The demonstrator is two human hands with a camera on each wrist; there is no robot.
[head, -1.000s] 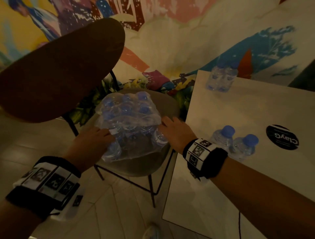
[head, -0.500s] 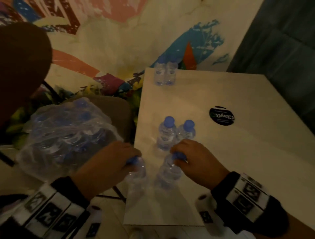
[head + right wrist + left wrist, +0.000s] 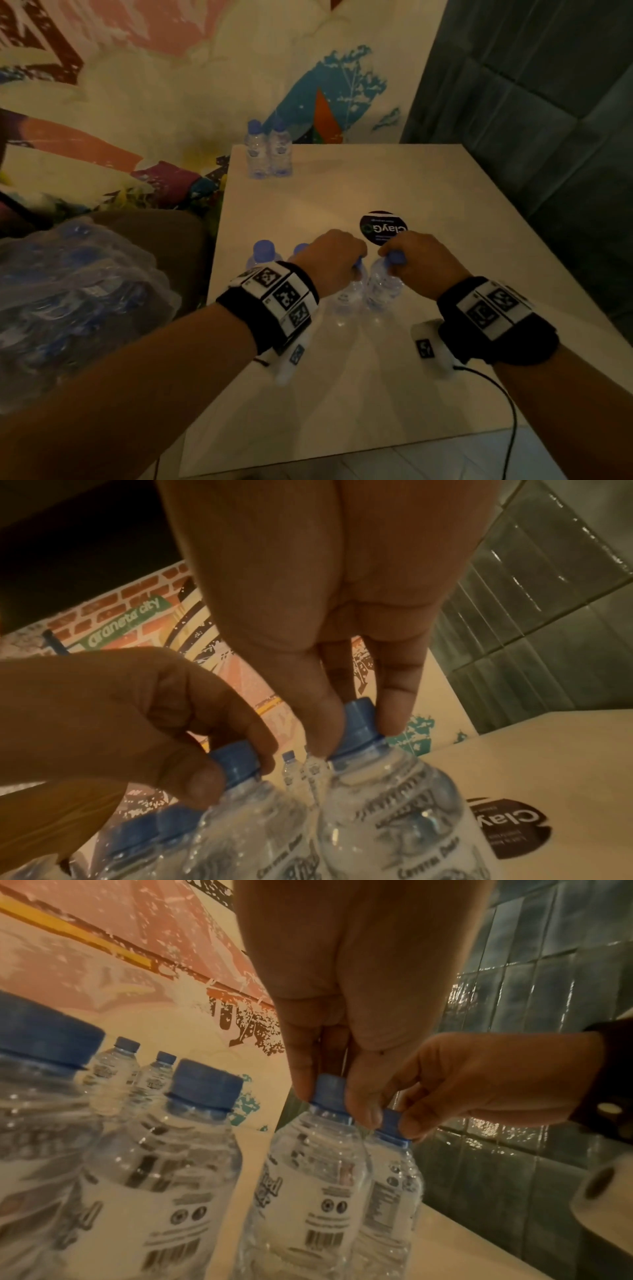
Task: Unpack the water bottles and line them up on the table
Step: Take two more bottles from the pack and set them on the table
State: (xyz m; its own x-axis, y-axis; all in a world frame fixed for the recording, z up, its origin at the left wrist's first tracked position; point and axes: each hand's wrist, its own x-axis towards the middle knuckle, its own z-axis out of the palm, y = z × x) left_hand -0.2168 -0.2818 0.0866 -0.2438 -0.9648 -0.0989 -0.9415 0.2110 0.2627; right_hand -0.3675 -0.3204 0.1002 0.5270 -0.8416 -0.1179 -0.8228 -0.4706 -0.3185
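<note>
Each hand holds one small clear water bottle by its blue cap. My left hand [image 3: 356,265] pinches the cap [image 3: 329,1093] of the left bottle [image 3: 346,298]. My right hand [image 3: 392,258] pinches the cap [image 3: 359,723] of the right bottle [image 3: 382,287]. Both bottles are upright, side by side, low over the white table [image 3: 342,394]. Just left of them stand two more bottles [image 3: 263,257], one half hidden behind my left wrist. Another pair [image 3: 269,154] stands at the table's far left corner. The plastic-wrapped pack [image 3: 68,291] lies on a chair to the left.
A round black sticker [image 3: 383,226] lies on the table just beyond my hands. A dark tiled wall [image 3: 531,120] runs along the table's right side and a painted mural wall [image 3: 171,102] stands behind. A cable [image 3: 507,411] hangs from my right wrist.
Both hands left the pack on the chair, each with one bottle held by its cap, and moved right over the table, past the two standing bottles.
</note>
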